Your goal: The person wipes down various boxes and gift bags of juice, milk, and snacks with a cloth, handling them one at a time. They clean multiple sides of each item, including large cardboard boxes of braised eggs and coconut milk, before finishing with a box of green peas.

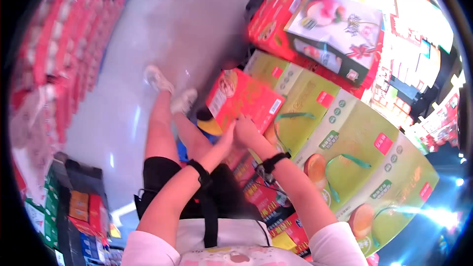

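A red gift box (246, 99) with gold lettering and a white barcode label lies tilted beside the row of green cartons. My left hand (227, 137) and my right hand (246, 131) meet at the near edge of this box, pressed close together. The right hand's fingers are curled in, and the left hand's fingers are partly hidden against the right. What sits between them, if anything, is too blurred to make out. Each wrist wears a black band. Right of my hands, green cartons (340, 133) with ribbon handles stand side by side.
A white floral box (335, 24) rests over red boxes (276, 17) at the back right. Red and dark packages (268, 199) are stacked below my right forearm. Grey floor (162, 15) runs left of my legs, bordered by shelves of red packages (61, 34).
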Action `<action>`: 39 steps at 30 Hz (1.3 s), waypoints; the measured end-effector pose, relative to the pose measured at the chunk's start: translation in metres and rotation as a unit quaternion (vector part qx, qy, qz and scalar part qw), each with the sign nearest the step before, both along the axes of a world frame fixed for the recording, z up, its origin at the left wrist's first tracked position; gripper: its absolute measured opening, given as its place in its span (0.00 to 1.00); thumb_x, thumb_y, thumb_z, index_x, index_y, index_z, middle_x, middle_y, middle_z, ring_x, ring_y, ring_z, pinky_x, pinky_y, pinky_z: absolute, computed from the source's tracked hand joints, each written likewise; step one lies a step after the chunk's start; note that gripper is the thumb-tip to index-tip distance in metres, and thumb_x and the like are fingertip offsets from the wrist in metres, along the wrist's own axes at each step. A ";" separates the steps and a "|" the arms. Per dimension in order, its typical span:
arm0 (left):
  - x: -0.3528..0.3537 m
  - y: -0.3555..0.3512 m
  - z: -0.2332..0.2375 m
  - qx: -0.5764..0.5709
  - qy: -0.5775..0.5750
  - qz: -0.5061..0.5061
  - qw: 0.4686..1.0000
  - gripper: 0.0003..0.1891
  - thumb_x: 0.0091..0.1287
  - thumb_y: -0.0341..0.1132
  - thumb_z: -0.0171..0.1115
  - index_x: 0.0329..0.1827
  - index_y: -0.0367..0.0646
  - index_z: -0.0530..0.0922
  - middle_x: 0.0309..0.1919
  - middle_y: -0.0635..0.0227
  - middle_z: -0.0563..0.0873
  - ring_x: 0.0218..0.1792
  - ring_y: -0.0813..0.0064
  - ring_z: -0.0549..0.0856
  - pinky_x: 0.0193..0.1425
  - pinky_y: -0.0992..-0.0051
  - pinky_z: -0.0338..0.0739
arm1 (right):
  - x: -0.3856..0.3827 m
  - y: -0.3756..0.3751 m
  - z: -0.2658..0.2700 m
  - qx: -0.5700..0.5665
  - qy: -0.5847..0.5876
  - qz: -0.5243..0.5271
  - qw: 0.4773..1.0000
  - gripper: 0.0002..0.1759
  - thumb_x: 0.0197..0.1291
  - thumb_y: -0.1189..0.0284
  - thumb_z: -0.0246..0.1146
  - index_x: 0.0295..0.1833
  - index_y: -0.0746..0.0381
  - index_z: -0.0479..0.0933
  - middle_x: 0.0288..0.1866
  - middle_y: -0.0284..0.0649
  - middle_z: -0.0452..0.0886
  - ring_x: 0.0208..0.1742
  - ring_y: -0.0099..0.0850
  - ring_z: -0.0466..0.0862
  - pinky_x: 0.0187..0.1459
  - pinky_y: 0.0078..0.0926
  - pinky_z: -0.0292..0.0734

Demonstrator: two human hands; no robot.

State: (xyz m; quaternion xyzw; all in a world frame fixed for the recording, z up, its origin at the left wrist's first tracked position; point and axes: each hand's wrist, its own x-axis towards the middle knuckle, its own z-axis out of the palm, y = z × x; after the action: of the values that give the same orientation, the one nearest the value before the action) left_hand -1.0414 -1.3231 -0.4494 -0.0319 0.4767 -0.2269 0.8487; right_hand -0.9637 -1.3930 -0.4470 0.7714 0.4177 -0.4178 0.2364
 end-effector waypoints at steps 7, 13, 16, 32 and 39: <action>0.003 0.166 0.055 0.263 -0.203 -0.174 0.927 0.22 0.66 0.53 0.53 0.57 0.52 0.71 0.50 0.75 0.76 0.55 0.75 0.70 0.57 0.60 0.64 | 0.052 0.103 0.125 0.433 0.141 -0.305 0.837 0.19 0.41 0.78 0.60 0.45 0.63 0.74 0.43 0.45 0.75 0.52 0.43 0.72 0.56 0.36 0.68; 0.057 0.251 0.144 0.139 -0.295 -0.069 0.943 0.22 0.64 0.41 0.61 0.59 0.45 0.69 0.52 0.69 0.78 0.51 0.70 0.78 0.57 0.63 0.74 | 0.090 0.175 0.238 0.600 0.151 -0.281 0.734 0.22 0.43 0.79 0.60 0.49 0.61 0.74 0.50 0.46 0.71 0.56 0.43 0.69 0.60 0.35 0.65; 0.104 0.254 0.205 0.240 -0.312 -0.053 0.918 0.19 0.65 0.32 0.58 0.58 0.41 0.69 0.50 0.65 0.79 0.51 0.70 0.80 0.56 0.68 0.75 | 0.108 0.171 0.253 0.653 0.029 -0.281 0.702 0.23 0.42 0.78 0.62 0.50 0.60 0.75 0.53 0.47 0.69 0.58 0.45 0.68 0.60 0.37 0.64; 0.324 0.275 0.291 0.539 -0.376 -0.080 0.750 0.16 0.63 0.31 0.61 0.53 0.38 0.73 0.46 0.65 0.80 0.47 0.73 0.79 0.52 0.71 0.74 | 0.298 0.153 0.315 0.751 0.308 -0.454 0.368 0.18 0.56 0.82 0.61 0.54 0.63 0.73 0.44 0.32 0.77 0.47 0.21 0.75 0.47 0.18 0.71; 0.416 0.300 0.326 0.573 -0.428 0.001 0.699 0.15 0.65 0.28 0.56 0.54 0.35 0.73 0.46 0.65 0.81 0.47 0.73 0.80 0.53 0.74 0.72 | 0.396 0.167 0.316 0.773 0.157 -0.313 0.529 0.13 0.55 0.84 0.58 0.46 0.61 0.78 0.45 0.37 0.77 0.48 0.25 0.75 0.49 0.21 0.70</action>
State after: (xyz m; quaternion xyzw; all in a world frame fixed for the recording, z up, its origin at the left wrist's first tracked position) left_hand -0.6252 -1.0226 -0.1230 0.5603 0.1000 0.1012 0.8160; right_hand -0.5672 -1.2260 -0.1305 0.6558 0.3395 -0.0931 -0.6678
